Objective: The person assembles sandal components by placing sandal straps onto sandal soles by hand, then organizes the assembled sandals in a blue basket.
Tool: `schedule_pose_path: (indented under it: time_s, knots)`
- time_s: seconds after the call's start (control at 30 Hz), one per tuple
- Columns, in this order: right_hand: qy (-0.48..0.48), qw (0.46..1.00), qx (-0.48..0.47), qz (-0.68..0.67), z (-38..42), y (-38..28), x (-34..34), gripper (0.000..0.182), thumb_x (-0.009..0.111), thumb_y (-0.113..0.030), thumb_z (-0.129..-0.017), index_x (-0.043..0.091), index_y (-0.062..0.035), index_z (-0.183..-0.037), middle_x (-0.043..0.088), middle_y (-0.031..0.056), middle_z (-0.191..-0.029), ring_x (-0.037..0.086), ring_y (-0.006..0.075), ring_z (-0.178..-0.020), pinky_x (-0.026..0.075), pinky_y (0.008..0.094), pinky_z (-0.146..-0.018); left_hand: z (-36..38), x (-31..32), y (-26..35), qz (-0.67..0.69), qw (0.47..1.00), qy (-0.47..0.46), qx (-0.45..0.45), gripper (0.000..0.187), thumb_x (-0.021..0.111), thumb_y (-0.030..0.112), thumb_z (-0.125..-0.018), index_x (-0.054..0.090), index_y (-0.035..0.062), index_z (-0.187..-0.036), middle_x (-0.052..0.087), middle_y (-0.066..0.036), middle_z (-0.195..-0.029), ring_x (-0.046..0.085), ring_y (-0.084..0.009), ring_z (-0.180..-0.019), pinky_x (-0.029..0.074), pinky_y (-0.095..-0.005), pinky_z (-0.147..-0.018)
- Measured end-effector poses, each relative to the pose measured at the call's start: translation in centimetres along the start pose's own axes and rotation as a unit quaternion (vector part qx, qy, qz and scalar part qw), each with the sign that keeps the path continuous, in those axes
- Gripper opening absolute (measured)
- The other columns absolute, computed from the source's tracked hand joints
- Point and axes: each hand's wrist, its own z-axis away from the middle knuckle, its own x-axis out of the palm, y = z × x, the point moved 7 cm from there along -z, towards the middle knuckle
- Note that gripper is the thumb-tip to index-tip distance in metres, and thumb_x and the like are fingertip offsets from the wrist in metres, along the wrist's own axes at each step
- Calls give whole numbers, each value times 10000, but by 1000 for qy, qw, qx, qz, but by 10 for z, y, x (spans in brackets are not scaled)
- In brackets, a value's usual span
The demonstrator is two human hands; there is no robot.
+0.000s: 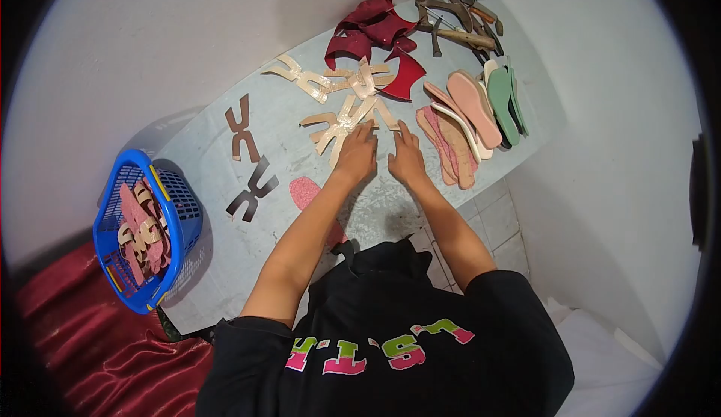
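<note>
Shiny beige sandal uppers with crossed straps [344, 122] lie in a loose pile at the middle of the table. My left hand [357, 154] rests at the pile's near edge, fingers stretched out over the strap ends. My right hand [407, 155] lies just to its right, fingers extended, the tips touching or very near the end of a beige strap [387, 115]. Whether either hand grips a strap underneath cannot be seen. Between my left forearm and the dark uppers lies a pink speckled insole [304, 192], partly covered by the arm.
Right of my hands are pink soles [475, 109], green soles [502, 105] and speckled insoles [451, 146]. Behind lie dark red pieces [372, 26], hammers and a metal shoe last [429, 0]. Brown uppers [242, 128] and a blue basket [176, 225] of strapped sandals are at left.
</note>
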Motion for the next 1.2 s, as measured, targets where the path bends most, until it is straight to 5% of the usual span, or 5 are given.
schedule_pose_path:
  time_s: [0.43,0.5,0.7,0.9,1.2]
  knots:
    - [169,950,-145,-221,18,-52,-54,252,627,58,-763,621,17,-1011,634,138,-1036,608,342,-988,513,390,-855,34,-31,-40,244,953,144,-104,568,638,-22,-815,464,-46,-1356,457,-208,-1419,531,-315,-1258,451,-362,-1028]
    - [201,930,-178,-252,30,-80,-73,207,630,62,-777,618,10,-977,636,131,-963,644,306,-876,534,343,-773,80,-39,-58,567,749,267,-214,566,652,2,-861,435,-31,-1383,467,-175,-1410,556,-266,-1230,490,-338,-972]
    - [211,860,-46,-462,42,-111,-97,198,605,42,-864,610,32,-1061,619,116,-989,644,149,-889,551,290,-686,164,-5,-55,582,751,171,-260,715,712,82,-859,334,64,-1465,382,-163,-1472,483,-269,-1276,472,-376,-988]
    - [82,714,115,-686,53,-91,-10,299,590,60,-887,554,22,-1182,533,93,-1102,653,187,-872,590,265,-678,232,22,-39,814,506,127,-257,767,697,253,-900,244,198,-1517,498,-136,-1376,590,-256,-1136,549,-412,-896]
    - [-55,882,130,-450,89,-73,102,316,649,36,-778,630,-21,-1088,651,81,-863,647,148,-699,518,271,-620,288,19,-116,243,834,238,-436,266,557,224,-960,676,-6,-1017,676,-131,-878,660,-196,-799,508,-353,-662]
